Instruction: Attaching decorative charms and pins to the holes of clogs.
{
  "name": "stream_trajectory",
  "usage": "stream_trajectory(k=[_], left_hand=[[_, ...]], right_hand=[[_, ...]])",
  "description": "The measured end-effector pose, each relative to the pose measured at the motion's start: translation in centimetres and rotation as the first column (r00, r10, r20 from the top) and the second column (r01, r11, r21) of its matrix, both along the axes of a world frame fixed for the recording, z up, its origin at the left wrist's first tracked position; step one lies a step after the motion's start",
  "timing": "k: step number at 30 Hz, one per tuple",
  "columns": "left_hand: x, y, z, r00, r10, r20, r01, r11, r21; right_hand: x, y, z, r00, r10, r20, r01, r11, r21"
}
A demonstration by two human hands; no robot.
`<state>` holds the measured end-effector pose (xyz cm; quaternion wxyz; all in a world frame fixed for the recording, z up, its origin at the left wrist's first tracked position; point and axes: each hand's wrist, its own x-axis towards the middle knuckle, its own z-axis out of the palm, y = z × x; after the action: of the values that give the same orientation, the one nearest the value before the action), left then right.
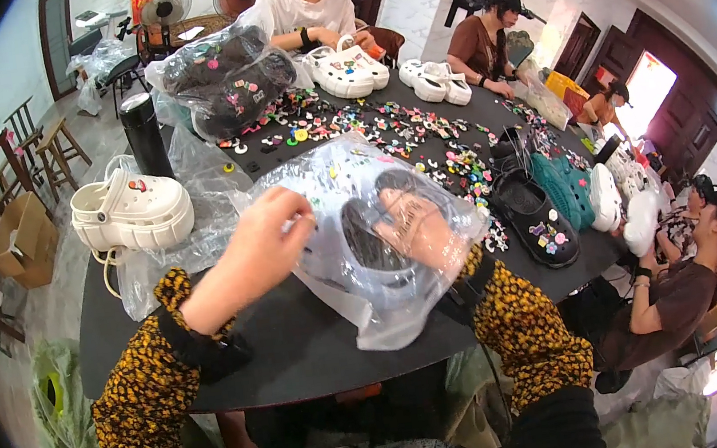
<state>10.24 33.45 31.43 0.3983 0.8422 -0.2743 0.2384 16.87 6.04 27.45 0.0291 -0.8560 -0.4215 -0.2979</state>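
A clear printed plastic bag (383, 315) lies over the near middle of the black table, with a pale clog (339, 249) that has dark openings inside it. My right hand (422, 230) shows through the film, its fingers closed at the clog's rim. At the bag's left side is my left hand (258, 241), fingers curled together against the film; its fingertips are partly hidden. Left of that hand stands a cream clog (138, 211) with a small charm and a string loop, resting on more loose plastic film (204, 171).
Many colourful shoe charms (418, 127) cover the table's middle. A black bottle (146, 138) stands at the left, beside bagged dark clogs (244, 95). Black (536, 211), green (561, 186) and white clogs line the right edge. Several people sit around the table.
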Motion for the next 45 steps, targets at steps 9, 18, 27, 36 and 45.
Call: stream_trajectory(k=[9,18,27,36,45], left_hand=[[4.9,3.8,1.6,0.879,0.047,-0.474,-0.138,0.978,-0.158],[6.6,-1.4,2.7,0.644,-0.452,-0.617,-0.032,0.79,-0.612],[8.9,0.8,1.8,0.888,-0.165,-0.43,-0.155,0.772,-0.617],[12.3,4.5,1.8,0.955,-0.004,-0.298,-0.18,0.788,-0.589],[13.5,4.1,1.5,0.958,0.102,-0.269,-0.215,0.876,-0.432]], right_hand=[[-7.4,-0.7,7.2,0.999,-0.033,-0.018,0.031,0.996,-0.089],[-10.2,-3.7,7.9,0.997,0.011,-0.081,-0.018,0.996,-0.089],[-10.4,-6.2,6.5,0.983,0.183,0.002,-0.183,0.98,0.078],[-12.9,-9.2,6.3,0.988,-0.028,-0.152,0.051,0.987,0.151],[-13.4,-11.2,7.0,0.971,-0.092,-0.219,0.154,0.946,0.287]])
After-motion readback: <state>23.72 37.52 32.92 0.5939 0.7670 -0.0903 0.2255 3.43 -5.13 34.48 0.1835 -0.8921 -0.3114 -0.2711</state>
